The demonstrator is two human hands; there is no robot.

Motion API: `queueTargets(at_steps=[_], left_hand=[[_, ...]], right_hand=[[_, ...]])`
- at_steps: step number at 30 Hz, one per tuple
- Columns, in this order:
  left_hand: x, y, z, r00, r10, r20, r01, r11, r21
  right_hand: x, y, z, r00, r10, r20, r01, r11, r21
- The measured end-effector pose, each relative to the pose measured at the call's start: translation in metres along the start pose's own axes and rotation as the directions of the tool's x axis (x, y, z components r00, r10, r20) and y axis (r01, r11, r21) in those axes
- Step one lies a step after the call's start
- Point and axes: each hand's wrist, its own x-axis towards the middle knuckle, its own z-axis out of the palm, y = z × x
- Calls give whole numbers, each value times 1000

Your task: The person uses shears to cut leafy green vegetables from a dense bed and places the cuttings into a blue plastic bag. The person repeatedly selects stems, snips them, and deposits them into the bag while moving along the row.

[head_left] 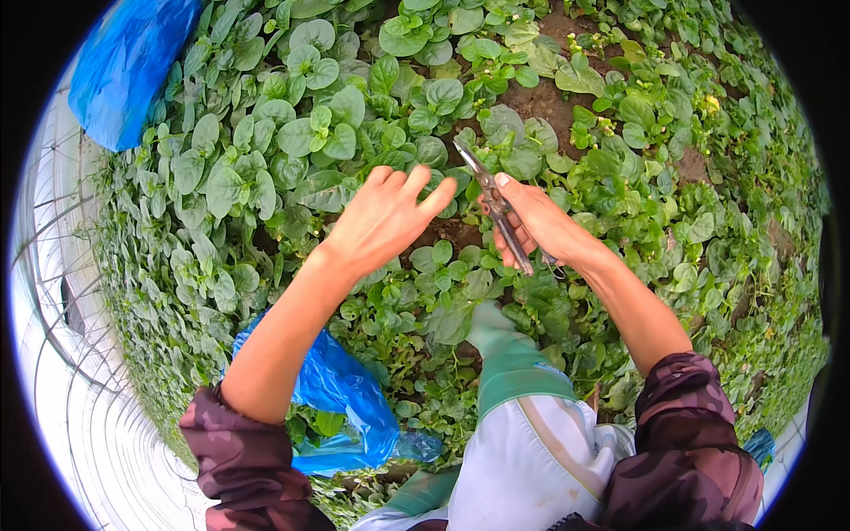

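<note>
My right hand [537, 221] grips a pair of metal garden scissors [492, 201], blades pointing up and left over the leafy green plants [301, 142]. My left hand [382, 217] hovers open just left of the scissors, fingers spread above the leaves, holding nothing. Bare brown soil [549, 102] shows between the plants beyond the blades. Both forearms come up from the lower edge in dark patterned sleeves.
A blue plastic bag [341, 398] lies on the plants under my left forearm; another blue bag [124, 62] sits at the upper left. A white wire mesh fence [62, 336] curves along the left. My green boot [509, 354] stands among the leaves.
</note>
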Motion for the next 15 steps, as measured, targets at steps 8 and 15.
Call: queueTargets(at_steps=[8, 15], left_hand=[[34, 0, 10, 935, -211, 285, 212, 977, 28], [-16, -26, 35, 993, -53, 101, 38, 989, 141]], right_hand=[[-2, -4, 6, 999, -20, -26, 20, 1000, -9], [12, -2, 25, 990, 28, 136, -16, 996, -84]])
